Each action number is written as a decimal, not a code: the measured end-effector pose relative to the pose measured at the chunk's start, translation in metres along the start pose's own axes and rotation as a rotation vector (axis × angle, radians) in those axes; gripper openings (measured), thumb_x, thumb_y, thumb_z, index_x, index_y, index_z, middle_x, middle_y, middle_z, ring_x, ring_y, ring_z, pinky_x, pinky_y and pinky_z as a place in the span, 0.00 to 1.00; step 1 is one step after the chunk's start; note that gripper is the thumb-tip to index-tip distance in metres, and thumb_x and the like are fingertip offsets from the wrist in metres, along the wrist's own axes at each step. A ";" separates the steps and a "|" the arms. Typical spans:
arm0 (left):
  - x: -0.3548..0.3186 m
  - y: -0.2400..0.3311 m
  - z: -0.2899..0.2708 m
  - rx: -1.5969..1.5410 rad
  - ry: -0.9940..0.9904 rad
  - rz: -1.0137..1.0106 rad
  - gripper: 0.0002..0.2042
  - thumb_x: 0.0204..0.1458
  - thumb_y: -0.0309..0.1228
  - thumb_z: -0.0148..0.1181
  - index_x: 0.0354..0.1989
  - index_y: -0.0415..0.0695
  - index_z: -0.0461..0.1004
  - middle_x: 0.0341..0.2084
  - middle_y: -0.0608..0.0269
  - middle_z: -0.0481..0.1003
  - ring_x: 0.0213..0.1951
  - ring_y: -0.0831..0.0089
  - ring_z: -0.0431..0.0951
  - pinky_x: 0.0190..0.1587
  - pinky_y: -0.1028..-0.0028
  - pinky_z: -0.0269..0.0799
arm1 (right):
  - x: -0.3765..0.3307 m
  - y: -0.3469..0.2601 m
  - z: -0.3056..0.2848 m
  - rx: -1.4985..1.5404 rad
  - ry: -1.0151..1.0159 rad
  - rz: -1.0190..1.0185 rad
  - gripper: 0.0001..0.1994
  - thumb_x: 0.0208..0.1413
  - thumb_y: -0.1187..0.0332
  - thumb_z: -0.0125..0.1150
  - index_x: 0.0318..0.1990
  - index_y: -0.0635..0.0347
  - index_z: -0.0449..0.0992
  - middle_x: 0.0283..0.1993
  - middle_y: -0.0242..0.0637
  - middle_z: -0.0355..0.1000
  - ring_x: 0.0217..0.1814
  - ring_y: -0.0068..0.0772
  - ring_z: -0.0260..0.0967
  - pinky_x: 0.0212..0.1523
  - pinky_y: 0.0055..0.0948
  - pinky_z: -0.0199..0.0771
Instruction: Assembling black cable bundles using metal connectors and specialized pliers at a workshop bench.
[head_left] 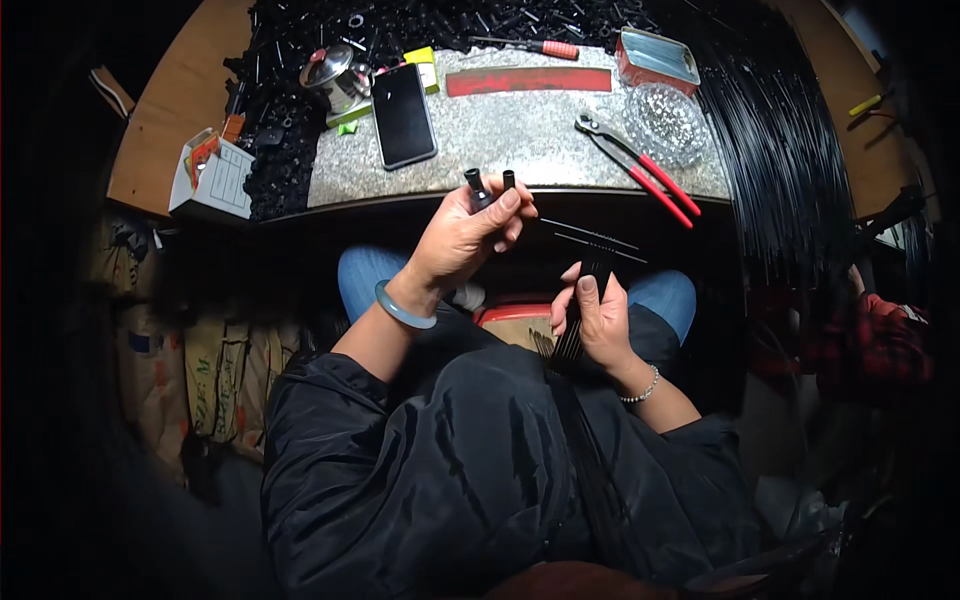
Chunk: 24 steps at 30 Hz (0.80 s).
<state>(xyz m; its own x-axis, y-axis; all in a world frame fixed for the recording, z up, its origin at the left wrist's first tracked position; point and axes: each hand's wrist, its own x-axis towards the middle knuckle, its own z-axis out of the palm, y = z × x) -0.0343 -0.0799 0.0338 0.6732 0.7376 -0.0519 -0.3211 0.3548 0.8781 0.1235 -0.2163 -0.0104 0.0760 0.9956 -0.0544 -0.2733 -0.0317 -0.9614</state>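
Note:
My left hand is closed around small black tubular fittings; one flared fitting and one straight open-ended tube stick up past the thumb. To its right and nearer my lap, my right hand grips a bundle of thin black rods between thumb and fingers. Their long ends trail down over my dark smock. A couple of slender rods cross the top of the bundle sideways, reaching toward my left hand. The fingers partly hide both hands' contents.
Red-handled cutters lie by the table's front edge, beside a clear dish of small bits. A phone leans near a metal pot. Black parts are heaped left; long black rods hang over the right edge.

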 end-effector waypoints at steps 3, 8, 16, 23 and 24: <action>-0.013 -0.004 0.010 -0.099 -0.032 -0.043 0.10 0.56 0.34 0.55 0.39 0.41 0.71 0.31 0.64 0.74 0.25 0.83 0.69 0.25 0.84 0.62 | -0.004 0.007 0.004 -0.001 -0.016 -0.080 0.20 0.61 0.49 0.41 0.40 0.61 0.57 0.19 0.39 0.67 0.16 0.23 0.63 0.19 0.18 0.66; -0.023 -0.005 0.020 -0.051 -0.064 -0.085 0.13 0.54 0.38 0.57 0.40 0.41 0.70 0.32 0.63 0.72 0.26 0.82 0.68 0.25 0.83 0.60 | -0.008 0.000 0.013 -0.049 -0.020 -0.080 0.20 0.61 0.50 0.41 0.41 0.62 0.57 0.18 0.39 0.67 0.15 0.23 0.64 0.18 0.17 0.66; -0.035 -0.008 0.020 -0.168 -0.097 -0.067 0.10 0.54 0.34 0.58 0.40 0.42 0.71 0.32 0.66 0.72 0.27 0.83 0.70 0.26 0.83 0.63 | -0.012 0.001 0.015 -0.051 -0.055 -0.075 0.19 0.61 0.53 0.44 0.41 0.63 0.57 0.19 0.37 0.68 0.16 0.22 0.65 0.19 0.16 0.67; -0.029 -0.014 0.014 -0.222 0.010 -0.125 0.13 0.55 0.37 0.56 0.41 0.40 0.69 0.30 0.66 0.70 0.28 0.84 0.68 0.26 0.85 0.63 | -0.008 0.005 0.018 -0.024 -0.065 -0.055 0.19 0.61 0.52 0.44 0.39 0.62 0.59 0.19 0.39 0.68 0.17 0.22 0.66 0.19 0.16 0.67; -0.029 -0.016 0.013 -0.227 0.020 -0.126 0.13 0.55 0.37 0.56 0.41 0.40 0.69 0.30 0.66 0.70 0.28 0.84 0.68 0.26 0.85 0.63 | -0.009 0.005 0.019 -0.023 -0.070 -0.046 0.19 0.61 0.52 0.44 0.39 0.62 0.59 0.19 0.39 0.68 0.17 0.22 0.66 0.19 0.16 0.67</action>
<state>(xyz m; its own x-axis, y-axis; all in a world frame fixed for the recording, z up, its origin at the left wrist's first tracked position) -0.0405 -0.1145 0.0274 0.7048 0.6898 -0.1657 -0.3781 0.5629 0.7350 0.1032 -0.2242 -0.0092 0.0202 0.9998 0.0086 -0.2493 0.0134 -0.9683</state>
